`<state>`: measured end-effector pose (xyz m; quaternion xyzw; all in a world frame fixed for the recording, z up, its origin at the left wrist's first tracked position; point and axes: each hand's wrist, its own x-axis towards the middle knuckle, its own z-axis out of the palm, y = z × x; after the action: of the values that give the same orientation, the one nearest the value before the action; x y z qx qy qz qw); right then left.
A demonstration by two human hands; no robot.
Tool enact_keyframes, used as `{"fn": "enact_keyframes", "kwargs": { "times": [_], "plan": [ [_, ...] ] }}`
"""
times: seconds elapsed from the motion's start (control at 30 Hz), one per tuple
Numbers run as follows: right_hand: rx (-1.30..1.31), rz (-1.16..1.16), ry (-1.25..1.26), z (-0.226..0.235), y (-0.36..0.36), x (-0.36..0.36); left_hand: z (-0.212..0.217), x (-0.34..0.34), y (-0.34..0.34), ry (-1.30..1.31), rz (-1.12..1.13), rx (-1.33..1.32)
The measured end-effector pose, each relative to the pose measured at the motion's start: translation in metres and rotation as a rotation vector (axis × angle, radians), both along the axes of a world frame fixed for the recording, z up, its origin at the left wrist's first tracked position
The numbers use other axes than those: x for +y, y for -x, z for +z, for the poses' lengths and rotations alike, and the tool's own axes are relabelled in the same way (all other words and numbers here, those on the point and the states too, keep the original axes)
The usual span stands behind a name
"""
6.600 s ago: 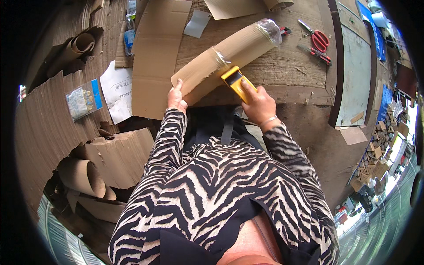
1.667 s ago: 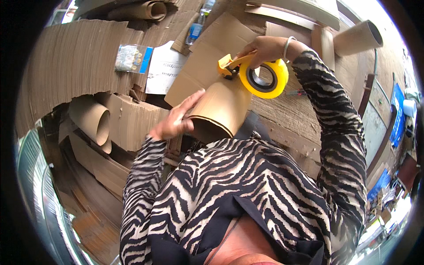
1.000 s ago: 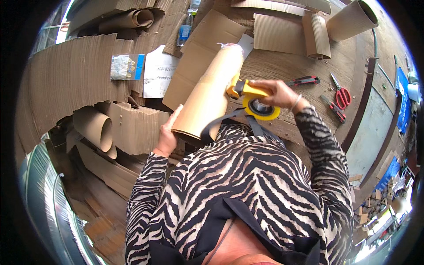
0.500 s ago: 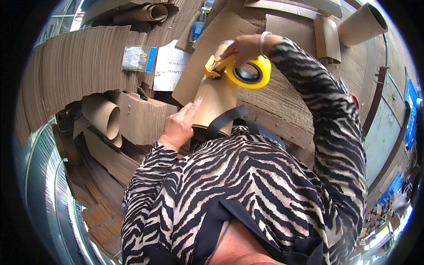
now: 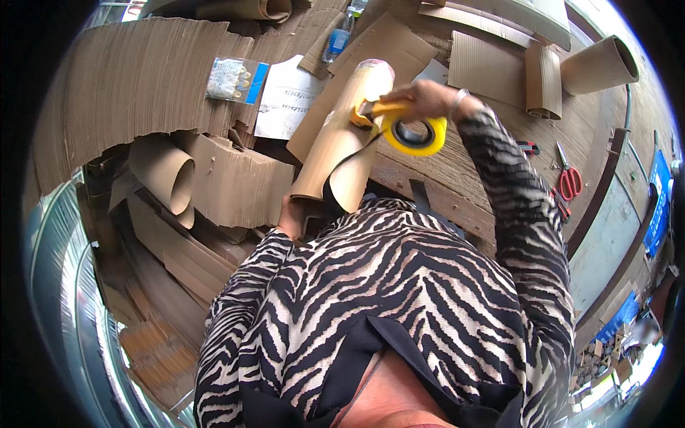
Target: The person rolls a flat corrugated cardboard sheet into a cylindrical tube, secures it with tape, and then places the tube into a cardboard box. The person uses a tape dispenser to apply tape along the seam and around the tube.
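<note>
A rolled cardboard tube (image 5: 332, 154) slants away from my body, its near end at my front. Clear film shines at its far end. My left hand (image 5: 290, 218) grips the tube's near left edge, with the fingers mostly hidden beneath it. In my right hand (image 5: 424, 100) is a yellow tape dispenser (image 5: 365, 112), closed in the fingers, its head against the tube's right side. A large yellow roll of tape (image 5: 436, 140) hangs on it below the hand. A black strap (image 5: 345, 165) curves across the near part of the tube.
Stacked cardboard sheets (image 5: 135, 85) fill the left, with a cardboard roll (image 5: 163, 175) beside them. A written paper sheet (image 5: 287, 100), a plastic packet (image 5: 237, 80) and a bottle (image 5: 338, 39) lie beyond. Red-handled scissors (image 5: 569, 182) and another tube (image 5: 601, 65) are at right.
My left hand has slid from the tube's top down to its near left edge. The tube shows more of its length, and my right hand with the dispenser has shifted slightly right and nearer.
</note>
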<state>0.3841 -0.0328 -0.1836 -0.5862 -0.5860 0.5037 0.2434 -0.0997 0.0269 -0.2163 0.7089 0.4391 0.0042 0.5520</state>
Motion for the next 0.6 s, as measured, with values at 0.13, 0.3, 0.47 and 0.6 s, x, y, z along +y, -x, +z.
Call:
{"fn": "enact_keyframes", "kwargs": {
  "times": [0.13,0.3,0.47,0.6],
  "plan": [
    [-0.253,0.160,0.100,0.038,-0.004,0.071,0.065,-0.006,-0.069,-0.346,-0.202,0.148],
    [-0.278,0.223,0.025,0.035,0.006,0.069,0.094,0.010,-0.103,-0.750,-0.511,0.231],
    [-0.169,0.121,-0.201,-0.042,-0.012,-0.019,0.077,0.019,-0.074,-0.565,-0.290,0.101],
    [-0.333,0.083,0.082,-0.044,0.021,-0.065,0.053,0.016,-0.050,-0.559,-0.188,0.012]
  ]
}}
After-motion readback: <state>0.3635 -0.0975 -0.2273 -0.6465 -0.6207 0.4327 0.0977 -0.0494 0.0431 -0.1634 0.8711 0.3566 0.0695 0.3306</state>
